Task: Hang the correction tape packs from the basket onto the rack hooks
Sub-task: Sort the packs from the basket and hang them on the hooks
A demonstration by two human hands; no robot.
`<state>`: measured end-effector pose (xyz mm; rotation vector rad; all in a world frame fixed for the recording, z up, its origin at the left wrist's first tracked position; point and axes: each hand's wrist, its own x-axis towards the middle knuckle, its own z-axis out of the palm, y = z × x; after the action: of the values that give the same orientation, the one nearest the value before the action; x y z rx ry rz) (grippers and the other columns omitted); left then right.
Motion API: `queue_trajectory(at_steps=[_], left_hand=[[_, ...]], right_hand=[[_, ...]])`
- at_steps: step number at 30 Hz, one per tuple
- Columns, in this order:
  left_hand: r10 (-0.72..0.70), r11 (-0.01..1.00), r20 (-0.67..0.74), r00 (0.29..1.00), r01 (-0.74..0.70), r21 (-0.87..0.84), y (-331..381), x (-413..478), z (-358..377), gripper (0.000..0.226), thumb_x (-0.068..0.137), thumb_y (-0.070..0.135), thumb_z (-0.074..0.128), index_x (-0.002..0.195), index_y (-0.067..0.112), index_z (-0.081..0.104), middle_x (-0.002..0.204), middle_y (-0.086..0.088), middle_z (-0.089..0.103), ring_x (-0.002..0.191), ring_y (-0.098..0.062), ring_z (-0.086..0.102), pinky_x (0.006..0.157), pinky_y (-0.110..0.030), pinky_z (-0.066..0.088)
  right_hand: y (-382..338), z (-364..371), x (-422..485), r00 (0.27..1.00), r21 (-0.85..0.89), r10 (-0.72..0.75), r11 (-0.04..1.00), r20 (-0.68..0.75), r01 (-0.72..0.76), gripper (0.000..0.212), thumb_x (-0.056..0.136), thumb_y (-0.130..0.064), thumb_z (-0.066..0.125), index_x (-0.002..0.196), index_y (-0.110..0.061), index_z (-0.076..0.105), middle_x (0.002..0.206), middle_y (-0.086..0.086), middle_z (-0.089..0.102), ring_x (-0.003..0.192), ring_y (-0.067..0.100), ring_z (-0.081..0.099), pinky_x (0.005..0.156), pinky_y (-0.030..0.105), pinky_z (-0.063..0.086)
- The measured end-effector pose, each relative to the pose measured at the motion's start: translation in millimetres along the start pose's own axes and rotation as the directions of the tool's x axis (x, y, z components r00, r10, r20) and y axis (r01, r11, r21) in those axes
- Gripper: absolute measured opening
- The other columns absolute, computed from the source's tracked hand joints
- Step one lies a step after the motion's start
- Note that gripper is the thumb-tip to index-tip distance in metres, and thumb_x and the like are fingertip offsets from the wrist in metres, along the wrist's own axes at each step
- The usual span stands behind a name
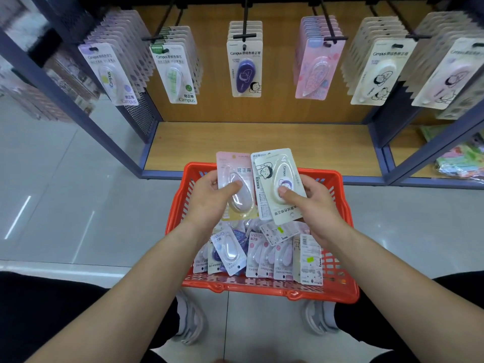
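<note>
Left hand [212, 199] grips pink card correction tape pack [234, 169], thumb on clear bubble. Other fingers hidden behind card. Right hand [315, 205] grips cream card correction tape pack [284, 174] same way. Second white pack [262, 205] tucked behind it, mostly covered. Held packs sit over red plastic basket [262, 288], long sides running toward rack. Cream one leans right, print upside down. Loose packs [262, 255] hide basket floor. Black rack hooks [245, 19] cut off at top. Small print too tiny to read.
</note>
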<state>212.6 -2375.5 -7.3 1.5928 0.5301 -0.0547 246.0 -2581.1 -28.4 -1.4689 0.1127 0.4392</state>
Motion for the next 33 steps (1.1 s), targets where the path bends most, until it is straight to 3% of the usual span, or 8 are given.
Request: queue_trajectory(at_steps=[2,5,11,15,23,29,33], left_hand=[[0.011,1.0,-0.019,1.0,-0.01,0.003,2,1,-2,0.018,0.095,0.013,0.071,0.102,0.029,0.071,0.093,0.016,0.079,0.09,-0.003,0.074,0.082,-0.023,0.055],[-0.007,1.0,0.015,1.0,0.006,0.019,2,1,2,0.018,0.097,0.016,0.068,0.111,0.027,0.07,0.103,0.01,0.078,0.099,-0.01,0.074,0.092,-0.033,0.055],[-0.009,0.999,-0.015,1.0,0.01,0.04,-2,-4,12,0.022,0.094,0.018,0.07,0.112,0.028,0.063,0.108,0.006,0.075,0.102,-0.014,0.071,0.094,-0.036,0.056],[-0.052,0.999,-0.002,0.999,0.052,0.007,-1,-2,10,0.021,0.094,0.015,0.067,0.111,0.026,0.063,0.112,-0.001,0.074,0.106,-0.023,0.071,0.101,-0.048,0.055],[-0.028,1.0,0.011,1.0,0.029,-0.013,1,-1,8,0.027,0.085,0.018,0.068,0.112,0.02,0.069,0.109,-0.002,0.078,0.105,-0.027,0.073,0.102,-0.057,0.053],[-0.027,0.998,0.072,0.997,0.031,-0.058,3,1,0,0.041,0.08,0.026,0.067,0.119,0.015,0.07,0.113,-0.005,0.078,0.109,-0.03,0.072,0.104,-0.058,0.051],[-0.023,0.999,0.022,0.999,0.024,-0.046,3,5,-5,0.021,0.093,0.011,0.067,0.112,0.02,0.07,0.108,-0.004,0.078,0.104,-0.029,0.074,0.098,-0.052,0.056]], right_hand=[[0,0,0,1.0,-0.005,-0.02,1.0,-0.02,0.02,0.026,0.094,-0.009,0.07,0.12,-0.015,0.07,0.107,0.0,0.079,0.097,0.019,0.076,0.07,0.033,0.062],[2,4,-2,0.998,-0.031,-0.043,0.999,-0.035,0.042,0.025,0.093,-0.009,0.072,0.115,-0.02,0.071,0.105,-0.003,0.079,0.096,0.016,0.076,0.072,0.033,0.062],[5,9,-5,0.998,-0.046,-0.038,0.998,-0.049,0.036,0.022,0.092,-0.011,0.074,0.111,-0.022,0.074,0.104,0.002,0.079,0.096,0.024,0.076,0.083,0.051,0.062],[6,9,-4,0.997,-0.049,-0.011,0.999,-0.071,0.007,0.018,0.096,-0.014,0.069,0.113,-0.018,0.073,0.104,0.005,0.079,0.096,0.028,0.075,0.086,0.061,0.059],[8,9,-1,0.994,-0.039,-0.024,0.999,-0.102,0.02,0.019,0.097,-0.021,0.069,0.117,-0.021,0.069,0.111,0.0,0.077,0.105,0.02,0.073,0.101,0.054,0.054],[0,4,4,0.998,0.033,0.053,0.998,-0.024,-0.052,0.024,0.093,-0.015,0.073,0.116,-0.017,0.066,0.107,0.006,0.077,0.102,0.033,0.073,0.089,0.051,0.059],[-3,3,6,0.998,0.036,0.054,0.998,-0.019,-0.054,0.033,0.092,-0.014,0.074,0.123,-0.017,0.063,0.112,0.005,0.075,0.1,0.025,0.074,0.085,0.043,0.06]])
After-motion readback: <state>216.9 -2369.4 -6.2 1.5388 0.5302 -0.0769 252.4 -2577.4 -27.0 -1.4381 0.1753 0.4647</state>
